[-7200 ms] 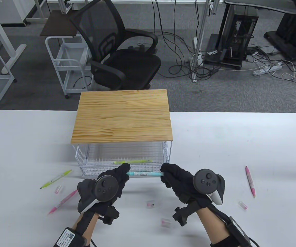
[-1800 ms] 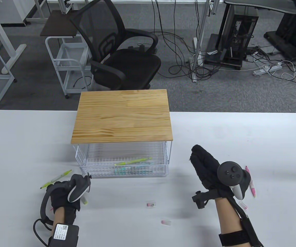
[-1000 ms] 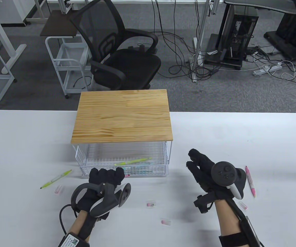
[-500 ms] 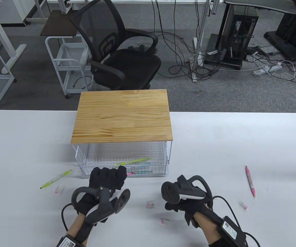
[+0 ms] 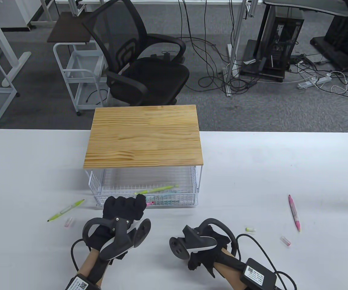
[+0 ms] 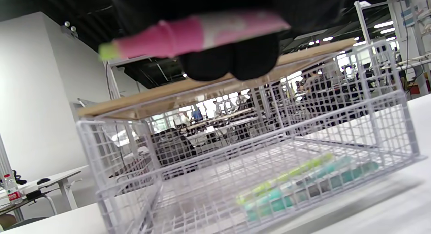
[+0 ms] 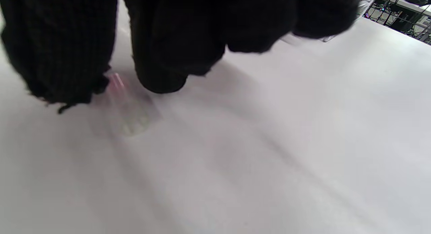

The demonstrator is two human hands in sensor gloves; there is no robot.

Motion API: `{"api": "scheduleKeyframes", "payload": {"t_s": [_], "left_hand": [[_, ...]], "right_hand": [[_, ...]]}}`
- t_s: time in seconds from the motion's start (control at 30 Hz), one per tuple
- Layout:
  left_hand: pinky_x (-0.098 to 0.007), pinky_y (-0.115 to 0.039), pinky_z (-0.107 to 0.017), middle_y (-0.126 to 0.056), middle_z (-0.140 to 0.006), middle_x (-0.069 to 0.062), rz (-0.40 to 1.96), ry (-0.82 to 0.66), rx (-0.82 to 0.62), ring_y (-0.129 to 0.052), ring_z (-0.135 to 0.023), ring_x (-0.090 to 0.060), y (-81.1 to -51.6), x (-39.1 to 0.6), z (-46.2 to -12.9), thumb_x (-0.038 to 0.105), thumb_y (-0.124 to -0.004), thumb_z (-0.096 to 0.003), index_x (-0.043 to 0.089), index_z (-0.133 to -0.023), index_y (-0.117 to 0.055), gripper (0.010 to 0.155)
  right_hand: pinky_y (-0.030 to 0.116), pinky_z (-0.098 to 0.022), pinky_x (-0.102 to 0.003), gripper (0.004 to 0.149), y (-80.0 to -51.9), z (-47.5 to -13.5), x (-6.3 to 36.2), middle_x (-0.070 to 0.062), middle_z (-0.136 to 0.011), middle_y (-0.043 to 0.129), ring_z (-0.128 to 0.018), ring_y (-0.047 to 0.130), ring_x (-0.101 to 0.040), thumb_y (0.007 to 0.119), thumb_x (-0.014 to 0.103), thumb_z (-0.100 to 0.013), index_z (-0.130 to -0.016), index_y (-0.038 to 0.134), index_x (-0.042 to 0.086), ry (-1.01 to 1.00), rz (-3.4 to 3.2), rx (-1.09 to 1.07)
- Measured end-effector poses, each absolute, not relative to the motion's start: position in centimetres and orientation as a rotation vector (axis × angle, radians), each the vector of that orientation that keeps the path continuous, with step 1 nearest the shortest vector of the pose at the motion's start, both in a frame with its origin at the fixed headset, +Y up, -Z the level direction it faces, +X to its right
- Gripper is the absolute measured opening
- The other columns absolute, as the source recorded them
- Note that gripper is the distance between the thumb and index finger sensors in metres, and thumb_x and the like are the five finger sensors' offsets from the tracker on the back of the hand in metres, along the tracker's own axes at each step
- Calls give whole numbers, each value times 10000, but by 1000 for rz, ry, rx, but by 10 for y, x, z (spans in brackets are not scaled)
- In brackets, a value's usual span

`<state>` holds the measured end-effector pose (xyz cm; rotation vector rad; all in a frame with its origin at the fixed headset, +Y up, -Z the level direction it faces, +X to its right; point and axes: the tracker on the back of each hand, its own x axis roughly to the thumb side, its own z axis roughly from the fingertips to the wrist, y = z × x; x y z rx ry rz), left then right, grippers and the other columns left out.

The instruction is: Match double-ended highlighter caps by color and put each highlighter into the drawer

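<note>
Beside the wire drawer (image 5: 145,201), where a green and a teal highlighter already lay, the left hand (image 5: 122,210) gripped a pink highlighter (image 6: 198,33) as right-hand fingers (image 7: 161,59) curled onto a pink cap (image 7: 126,106), others still scattered on the surface (image 5: 282,169)

White wire drawer (image 5: 145,201); grained wooden top (image 5: 143,136); knit-gloved hands

Table view looks down; wrist views sit low, sharing table (image 5: 282,169) and drawer (image 6: 235,180).
</note>
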<state>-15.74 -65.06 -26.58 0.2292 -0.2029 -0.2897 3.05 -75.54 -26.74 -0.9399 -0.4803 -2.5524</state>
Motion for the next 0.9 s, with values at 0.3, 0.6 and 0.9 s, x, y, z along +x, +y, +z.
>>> {"api": "scheduleKeyframes", "payload": {"t_s": [0.3, 0.6, 0.9], "left_hand": [[-508, -668, -800, -853, -961, 126, -305, -204, 220, -866, -915, -155, -650, -156, -266, 443, -622, -564, 388, -1061, -538, 507], [-512, -667, -800, -856, -959, 125, -302, -204, 215, -867, -916, -157, -651, -157, -267, 438, -620, -564, 387, -1061, -540, 506], [-511, -669, -800, -853, -963, 125, -302, -225, 214, -867, -917, -156, -653, -153, -266, 437, -616, -564, 388, -1061, -537, 505]], "right_hand": [[817, -431, -400, 502, -760, -270, 32, 69, -403, 943, -299, 894, -136, 936, 544, -344, -736, 898, 233, -482, -2560, -960], [808, -459, -411, 500, -733, -283, 50, 60, -462, 929, -348, 892, -141, 942, 537, -368, -746, 911, 213, -451, -2722, -969], [807, -548, -462, 445, -687, -292, 94, 95, -596, 930, -516, 944, -167, 913, 549, -391, -770, 891, 318, 72, -3105, -950]]}}
